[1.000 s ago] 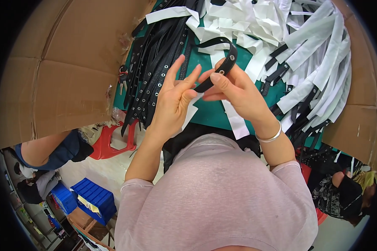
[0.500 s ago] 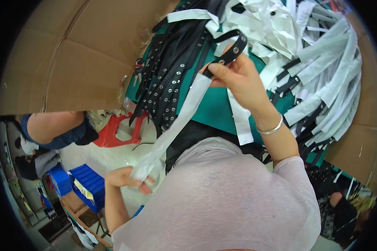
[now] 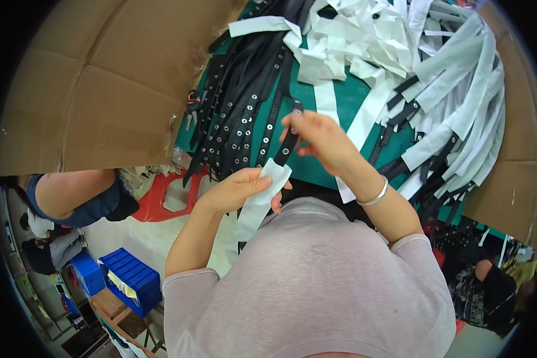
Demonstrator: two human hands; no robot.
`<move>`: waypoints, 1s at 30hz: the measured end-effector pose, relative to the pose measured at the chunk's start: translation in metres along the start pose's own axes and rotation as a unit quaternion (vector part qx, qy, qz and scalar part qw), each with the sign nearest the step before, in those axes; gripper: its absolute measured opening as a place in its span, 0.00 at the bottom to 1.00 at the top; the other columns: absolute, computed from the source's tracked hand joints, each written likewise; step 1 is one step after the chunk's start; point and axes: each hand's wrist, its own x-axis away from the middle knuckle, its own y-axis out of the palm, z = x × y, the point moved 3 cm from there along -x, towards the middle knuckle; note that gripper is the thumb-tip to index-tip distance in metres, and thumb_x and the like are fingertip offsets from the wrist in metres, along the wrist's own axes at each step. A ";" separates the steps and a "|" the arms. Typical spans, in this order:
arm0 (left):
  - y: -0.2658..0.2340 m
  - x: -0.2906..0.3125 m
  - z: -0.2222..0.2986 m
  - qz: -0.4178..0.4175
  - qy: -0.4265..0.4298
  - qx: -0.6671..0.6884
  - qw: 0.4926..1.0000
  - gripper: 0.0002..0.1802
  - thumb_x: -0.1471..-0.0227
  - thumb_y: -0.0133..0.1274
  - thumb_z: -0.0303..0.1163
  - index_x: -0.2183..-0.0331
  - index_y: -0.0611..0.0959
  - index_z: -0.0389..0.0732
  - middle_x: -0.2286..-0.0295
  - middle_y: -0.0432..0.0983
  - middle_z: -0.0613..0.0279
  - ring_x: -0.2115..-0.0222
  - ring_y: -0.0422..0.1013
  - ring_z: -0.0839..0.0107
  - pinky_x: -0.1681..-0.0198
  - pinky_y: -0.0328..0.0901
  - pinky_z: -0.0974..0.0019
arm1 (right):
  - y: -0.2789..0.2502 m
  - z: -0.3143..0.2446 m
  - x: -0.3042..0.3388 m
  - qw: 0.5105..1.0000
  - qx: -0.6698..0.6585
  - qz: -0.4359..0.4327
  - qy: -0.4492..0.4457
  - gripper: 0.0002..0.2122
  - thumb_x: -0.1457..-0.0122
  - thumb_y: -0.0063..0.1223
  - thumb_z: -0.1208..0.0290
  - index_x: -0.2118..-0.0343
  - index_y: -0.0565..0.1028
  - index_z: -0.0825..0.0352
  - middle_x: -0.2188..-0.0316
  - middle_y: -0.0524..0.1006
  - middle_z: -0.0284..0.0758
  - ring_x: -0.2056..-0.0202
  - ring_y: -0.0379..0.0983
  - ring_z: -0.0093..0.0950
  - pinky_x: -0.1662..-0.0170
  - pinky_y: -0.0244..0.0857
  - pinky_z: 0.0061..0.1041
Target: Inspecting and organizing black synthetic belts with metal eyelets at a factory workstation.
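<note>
A black belt with metal eyelets [image 3: 286, 147] runs from the table toward me, its near part inside a white paper sleeve [image 3: 258, 200]. My left hand [image 3: 244, 190] pinches that sleeve close to its upper end, thumb on top. Higher up, my right hand [image 3: 319, 136], with a silver bangle at the wrist, is at the bare eyelet part; its thumb and fingers close around the strap. A short dark end of the belt shows at the sleeve's lower end by my shirt.
Many black eyelet belts [image 3: 232, 119] lie on the green table [image 3: 313, 158]. Loose white paper strips [image 3: 364, 48] and sleeved belts [image 3: 465, 101] fill its right side. Cardboard walls [image 3: 125, 83] flank the table. A red stool [image 3: 161, 200], blue crates [image 3: 134, 280] and a seated person are at left.
My left hand has risen from the sleeve's lower end to its upper end. My right hand has come down a little toward me, bringing the belt lower and straighter.
</note>
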 end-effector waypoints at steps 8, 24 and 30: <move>0.001 0.026 -0.026 0.067 0.023 0.134 0.988 0.20 0.41 0.41 0.42 0.57 0.71 0.35 0.76 0.67 0.66 0.71 0.69 0.73 0.60 0.67 0.63 | 0.040 0.042 0.006 0.990 0.119 0.001 -0.082 0.09 0.46 0.56 0.67 0.67 0.77 0.68 0.72 0.76 0.28 0.68 0.68 0.14 0.64 0.62 0.16; -0.006 0.048 -0.043 0.061 0.046 0.172 0.982 0.26 0.43 0.44 0.47 0.52 0.68 0.35 0.76 0.63 0.66 0.74 0.63 0.77 0.72 0.65 0.69 | 0.033 0.028 -0.045 0.999 -0.049 -0.004 0.012 0.11 0.41 0.49 0.63 0.63 0.76 0.67 0.72 0.77 0.29 0.75 0.65 0.12 0.76 0.56 0.09; -0.011 0.030 -0.018 0.044 0.048 0.086 0.994 0.36 0.53 0.59 0.37 0.47 0.61 0.38 0.76 0.65 0.67 0.78 0.62 0.79 0.73 0.60 0.76 | 0.035 0.009 -0.038 0.999 -0.028 -0.027 -0.014 0.11 0.43 0.52 0.65 0.64 0.76 0.68 0.72 0.77 0.30 0.76 0.65 0.12 0.76 0.58 0.10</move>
